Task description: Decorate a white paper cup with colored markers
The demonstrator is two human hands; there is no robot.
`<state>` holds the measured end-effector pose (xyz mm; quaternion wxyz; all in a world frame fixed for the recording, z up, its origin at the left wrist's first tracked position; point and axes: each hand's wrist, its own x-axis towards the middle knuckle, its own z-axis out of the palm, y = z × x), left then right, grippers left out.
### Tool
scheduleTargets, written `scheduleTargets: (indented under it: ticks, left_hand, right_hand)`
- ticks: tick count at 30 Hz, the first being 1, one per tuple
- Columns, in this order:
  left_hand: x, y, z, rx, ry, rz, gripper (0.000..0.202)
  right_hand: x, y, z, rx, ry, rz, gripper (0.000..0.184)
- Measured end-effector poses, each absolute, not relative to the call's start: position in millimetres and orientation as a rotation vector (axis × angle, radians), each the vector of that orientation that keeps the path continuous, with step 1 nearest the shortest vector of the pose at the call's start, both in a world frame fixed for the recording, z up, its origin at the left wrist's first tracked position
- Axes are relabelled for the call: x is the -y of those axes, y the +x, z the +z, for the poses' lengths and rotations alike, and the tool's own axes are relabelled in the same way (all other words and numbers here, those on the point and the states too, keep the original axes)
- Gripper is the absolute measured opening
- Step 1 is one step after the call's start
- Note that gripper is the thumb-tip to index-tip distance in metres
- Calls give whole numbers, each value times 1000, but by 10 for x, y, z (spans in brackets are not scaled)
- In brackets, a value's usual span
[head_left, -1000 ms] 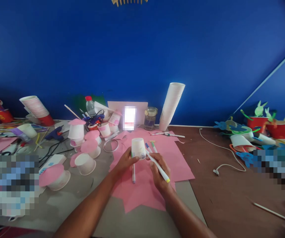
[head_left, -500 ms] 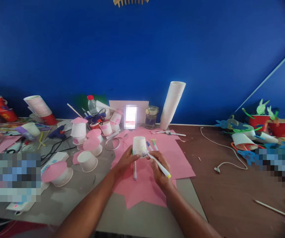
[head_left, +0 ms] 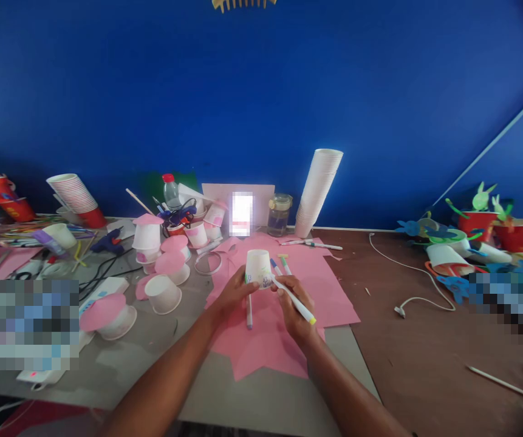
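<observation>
My left hand (head_left: 236, 293) grips a white paper cup (head_left: 258, 269) from the side, and small coloured drawings show on the cup's lower part. My right hand (head_left: 294, 301) is shut on a white marker (head_left: 294, 298) with a yellow end, its tip against the cup. Both hands are above a large pink paper sheet (head_left: 261, 340). A marker (head_left: 249, 311) lies on the sheet just below the cup. Behind the cup are a blue-tipped marker (head_left: 276, 267) and a green-tipped marker (head_left: 285, 265). The cup's far side is hidden.
To the left, several white cups with pink paper tops (head_left: 172, 262) stand on the grey table beside a glue gun (head_left: 109, 241). A tall white cup stack (head_left: 318, 193) leans at the back. Red cups with foam shapes (head_left: 477, 223) and a white cable (head_left: 409, 297) lie right.
The whole scene has drifted slightly right in view. The cup has turned a little more upright in my hands, and the marker tip stays at its side.
</observation>
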<state>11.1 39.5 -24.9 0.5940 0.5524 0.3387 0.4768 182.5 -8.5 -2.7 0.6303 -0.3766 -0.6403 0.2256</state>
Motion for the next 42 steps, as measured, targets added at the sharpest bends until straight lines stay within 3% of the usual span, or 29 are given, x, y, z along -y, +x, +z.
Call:
scheduleTargets:
  ticks: [15,42]
  left_hand:
    - [-355,105,-164,-820,1315,1079,40]
    - [-368,114,-192,-799,1311,1080,49]
  right_hand:
    - [124,1828,14,1348,-936,661,15]
    - [117,1833,29,1448,-901,583,17]
